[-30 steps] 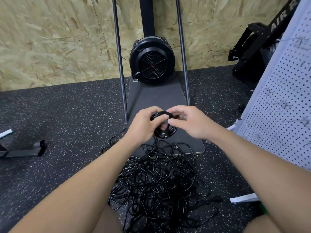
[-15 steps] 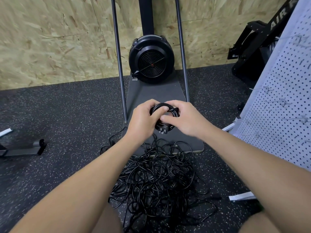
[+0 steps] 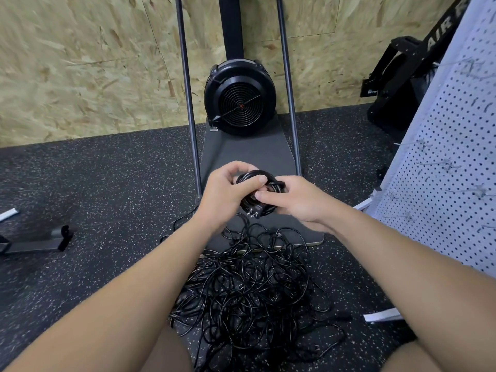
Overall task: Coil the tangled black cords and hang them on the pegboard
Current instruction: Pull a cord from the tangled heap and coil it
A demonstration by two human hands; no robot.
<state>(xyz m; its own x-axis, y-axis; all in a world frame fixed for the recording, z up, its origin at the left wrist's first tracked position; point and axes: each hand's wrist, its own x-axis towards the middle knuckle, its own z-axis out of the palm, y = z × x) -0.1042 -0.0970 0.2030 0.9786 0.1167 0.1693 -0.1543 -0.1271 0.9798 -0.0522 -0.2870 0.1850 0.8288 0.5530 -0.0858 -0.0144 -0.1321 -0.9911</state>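
A small coil of black cord (image 3: 269, 181) sits between both hands, held above the floor, its plug hanging at the bottom. My left hand (image 3: 228, 193) grips the coil's left side, thumb laid across the top strands. My right hand (image 3: 295, 201) holds the right side, fingers curled round the strands. Below them a large tangle of black cords (image 3: 249, 288) lies on the speckled rubber floor. The white pegboard (image 3: 451, 167) stands at the right, carrying several thin wire hooks.
A black fan machine (image 3: 240, 99) on a grey base plate (image 3: 247, 154) with two upright poles stands straight ahead against the chipboard wall. Another black machine (image 3: 402, 76) sits at the back right. A grey metal foot (image 3: 37, 242) lies at the left.
Both hands with the coil have stayed in about the same place. My right hand's fingers have shifted lower round the coil's right side and the plug now hangs at the bottom.
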